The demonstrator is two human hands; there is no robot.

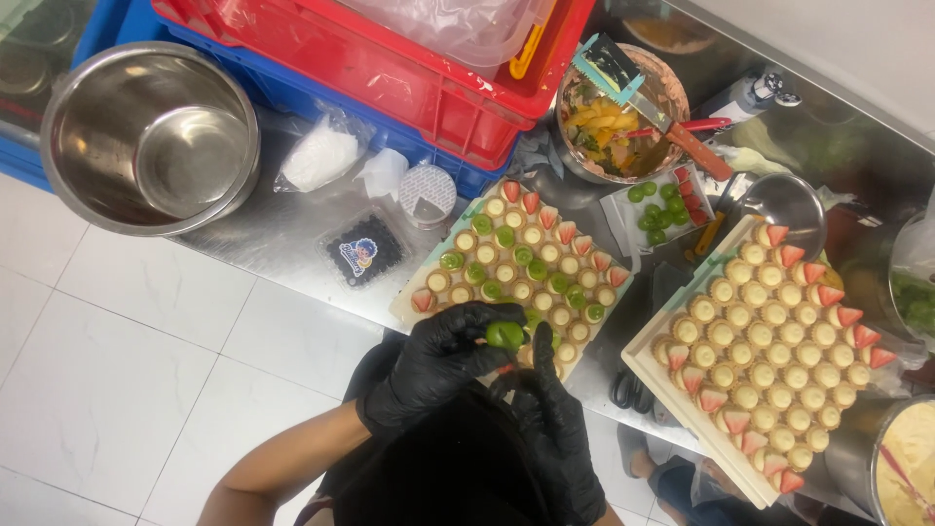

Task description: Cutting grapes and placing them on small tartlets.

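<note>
Both my hands wear black gloves. My left hand [433, 365] pinches a green grape [504, 336] at the near edge of a tray of small tarts [417, 314]. My right hand [555, 424] is beside it, fingers pointing up toward the grape, touching or nearly touching it. The tarts on that tray [521, 263] carry strawberry pieces along the edges and green grape halves in the middle. A second tray [651, 375] to the right holds several cream-filled tarts, with strawberry pieces [828, 295] around its border.
Steel counter [282, 244] with a large steel bowl [146, 136], a small box of blueberries [362, 251], a white bag, a dish of cut grapes and strawberries [662, 206], a bowl of fruit scraps with a knife [633, 107], red and blue crates [390, 78], a cream bowl [906, 463].
</note>
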